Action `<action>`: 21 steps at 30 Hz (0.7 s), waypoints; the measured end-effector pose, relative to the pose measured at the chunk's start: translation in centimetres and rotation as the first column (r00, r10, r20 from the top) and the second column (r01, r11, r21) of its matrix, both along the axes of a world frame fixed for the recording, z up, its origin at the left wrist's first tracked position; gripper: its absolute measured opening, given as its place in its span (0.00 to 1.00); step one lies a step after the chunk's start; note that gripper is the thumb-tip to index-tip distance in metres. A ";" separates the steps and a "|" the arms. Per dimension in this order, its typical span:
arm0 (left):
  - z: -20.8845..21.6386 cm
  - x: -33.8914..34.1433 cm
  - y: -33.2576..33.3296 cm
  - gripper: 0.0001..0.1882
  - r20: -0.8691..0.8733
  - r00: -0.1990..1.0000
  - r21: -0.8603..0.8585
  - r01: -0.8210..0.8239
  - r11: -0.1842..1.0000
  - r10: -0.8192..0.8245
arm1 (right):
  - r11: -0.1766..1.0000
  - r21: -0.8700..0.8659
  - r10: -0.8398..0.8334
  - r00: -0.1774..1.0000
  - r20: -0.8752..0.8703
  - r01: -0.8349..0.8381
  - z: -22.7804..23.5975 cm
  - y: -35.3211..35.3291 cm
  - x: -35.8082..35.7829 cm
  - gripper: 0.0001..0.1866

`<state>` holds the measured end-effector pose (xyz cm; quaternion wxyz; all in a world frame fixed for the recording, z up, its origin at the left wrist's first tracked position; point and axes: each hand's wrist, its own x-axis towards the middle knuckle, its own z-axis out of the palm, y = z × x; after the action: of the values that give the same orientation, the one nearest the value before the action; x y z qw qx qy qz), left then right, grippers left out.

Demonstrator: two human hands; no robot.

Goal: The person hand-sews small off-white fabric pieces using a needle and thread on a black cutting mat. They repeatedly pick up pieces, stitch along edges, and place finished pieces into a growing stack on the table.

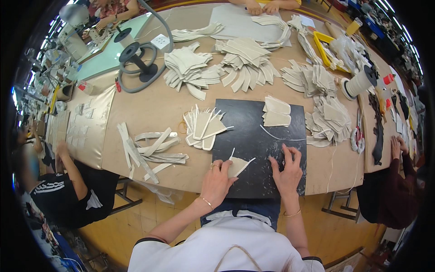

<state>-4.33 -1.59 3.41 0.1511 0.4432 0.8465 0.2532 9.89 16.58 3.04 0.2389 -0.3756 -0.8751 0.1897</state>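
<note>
My left hand [215, 182] is closed on a small cream fabric piece [237, 167] edged with thin white cord, at the near left part of a black board [247, 122]. Two cord ends stick out past the piece's corners. Over the board's near right part, my right hand [287, 174] has its fingers apart and holds nothing. Beyond it a loose white cord [274, 136] curves across the board. A small stack of cream pieces [277, 111] lies at the board's far right. Left of the board sits a fanned pile of corded pieces [204, 129].
Cream strips [154, 149] lie at the left. Several piles of cut pieces [244, 59] spread across the far side. A black spool stand [139, 63], a cord spool [358, 84], scissors [359, 122] and a yellow tray [324, 50] stand around. Other people sit left, right and opposite.
</note>
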 end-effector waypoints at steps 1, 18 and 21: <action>0.1 -0.2 0.0 0.26 0.043 0.999 0.015 -0.015 1.000 0.014 | 1.000 -0.009 0.017 1.000 0.021 -0.016 0.0 0.8 -0.6 0.26; 1.9 -11.3 5.9 0.23 -0.375 0.865 0.298 -0.230 0.927 0.335 | 0.975 -0.086 0.219 0.953 0.207 -0.206 1.1 3.0 -2.0 0.09; 0.8 -9.4 10.8 0.17 -0.303 0.949 0.365 0.033 0.930 0.086 | 0.915 -0.276 0.345 0.926 0.153 -0.295 5.3 2.2 2.2 0.09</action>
<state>-13.74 9.23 4.17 -0.0740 0.4865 0.8036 0.3348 12.09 18.81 8.29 0.0670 -0.2705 -0.9137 0.2959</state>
